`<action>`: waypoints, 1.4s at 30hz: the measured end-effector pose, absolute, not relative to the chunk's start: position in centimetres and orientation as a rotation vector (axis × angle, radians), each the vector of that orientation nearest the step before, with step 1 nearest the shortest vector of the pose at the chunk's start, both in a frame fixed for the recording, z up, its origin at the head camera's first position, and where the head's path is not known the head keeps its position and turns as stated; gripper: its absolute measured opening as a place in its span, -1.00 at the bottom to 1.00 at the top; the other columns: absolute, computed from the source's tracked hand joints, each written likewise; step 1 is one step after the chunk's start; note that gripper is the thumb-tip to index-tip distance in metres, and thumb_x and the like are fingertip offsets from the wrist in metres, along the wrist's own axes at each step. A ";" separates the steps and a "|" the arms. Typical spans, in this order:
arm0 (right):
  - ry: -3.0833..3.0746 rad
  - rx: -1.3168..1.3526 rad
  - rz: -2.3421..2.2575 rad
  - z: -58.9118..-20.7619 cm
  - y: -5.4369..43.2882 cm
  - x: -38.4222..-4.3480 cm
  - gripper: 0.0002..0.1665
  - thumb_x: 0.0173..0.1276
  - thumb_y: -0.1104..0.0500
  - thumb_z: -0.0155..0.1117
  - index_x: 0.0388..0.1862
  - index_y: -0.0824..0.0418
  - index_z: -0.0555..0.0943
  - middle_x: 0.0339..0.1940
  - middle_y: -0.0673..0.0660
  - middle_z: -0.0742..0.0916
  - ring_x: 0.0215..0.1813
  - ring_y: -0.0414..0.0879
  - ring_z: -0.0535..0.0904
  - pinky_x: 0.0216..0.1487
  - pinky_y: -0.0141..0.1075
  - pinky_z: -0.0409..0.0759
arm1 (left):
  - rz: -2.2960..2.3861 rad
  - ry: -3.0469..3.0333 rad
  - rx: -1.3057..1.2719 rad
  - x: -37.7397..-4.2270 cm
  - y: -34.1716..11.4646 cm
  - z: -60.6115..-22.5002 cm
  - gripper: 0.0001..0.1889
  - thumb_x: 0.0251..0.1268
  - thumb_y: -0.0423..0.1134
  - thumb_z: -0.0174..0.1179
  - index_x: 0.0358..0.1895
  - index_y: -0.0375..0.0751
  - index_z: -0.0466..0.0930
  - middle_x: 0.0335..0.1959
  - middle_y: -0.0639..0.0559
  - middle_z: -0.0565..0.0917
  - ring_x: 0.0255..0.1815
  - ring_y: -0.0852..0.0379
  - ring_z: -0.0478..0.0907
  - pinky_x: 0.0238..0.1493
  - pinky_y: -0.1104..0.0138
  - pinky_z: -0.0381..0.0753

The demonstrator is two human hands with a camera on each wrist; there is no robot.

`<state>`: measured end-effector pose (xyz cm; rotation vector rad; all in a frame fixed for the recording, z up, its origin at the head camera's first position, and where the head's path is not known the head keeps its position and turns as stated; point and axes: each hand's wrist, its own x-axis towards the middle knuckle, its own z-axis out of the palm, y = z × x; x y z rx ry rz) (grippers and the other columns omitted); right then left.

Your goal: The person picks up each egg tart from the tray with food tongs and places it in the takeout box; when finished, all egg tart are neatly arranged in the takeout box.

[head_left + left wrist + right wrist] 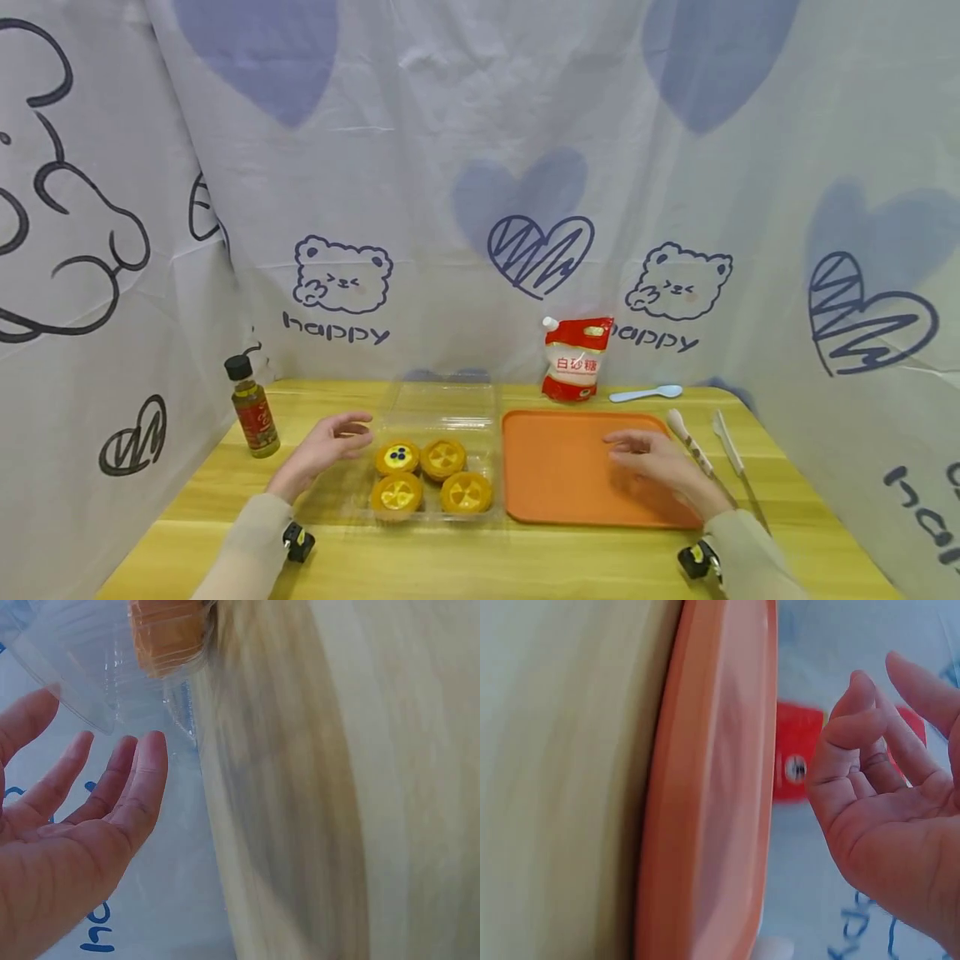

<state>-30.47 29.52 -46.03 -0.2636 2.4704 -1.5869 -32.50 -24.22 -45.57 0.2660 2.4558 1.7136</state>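
Observation:
My left hand (330, 447) hovers at the left side of a clear plastic box (442, 404) whose lid stands raised at the back. Its fingers are loosely bent and hold nothing; in the left wrist view the hand (90, 802) is near the box's clear edge. Inside the box sit several egg tarts (467, 493), one topped with dark berries (397, 457). Over the right part of an orange tray (555, 467) hangs my right hand (660, 465), fingers relaxed. The right wrist view shows that hand (885, 787) with nothing in its grasp.
A bottle with a black cap (255, 412) stands at the far left. Behind the tray are a red-and-white sugar pouch (575, 360) and a light blue spoon (647, 393). Tongs with pale handle ends (690, 442) lie along the tray's right side. Printed cloth (450, 317) encloses the table.

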 end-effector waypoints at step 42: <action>2.200 -0.372 -1.665 -46.3 13.5 -37.4 -0.46 0.50 0.27 0.05 0.42 0.35 0.34 0.35 0.34 0.51 0.07 0.12 0.63 0.17 0.01 0.62 | 1.696 2.435 0.321 -37.6 -23.2 -46.4 -0.51 0.52 -0.32 -0.01 0.41 -0.46 0.23 0.38 -0.44 0.30 0.31 -0.34 0.38 0.13 0.06 0.64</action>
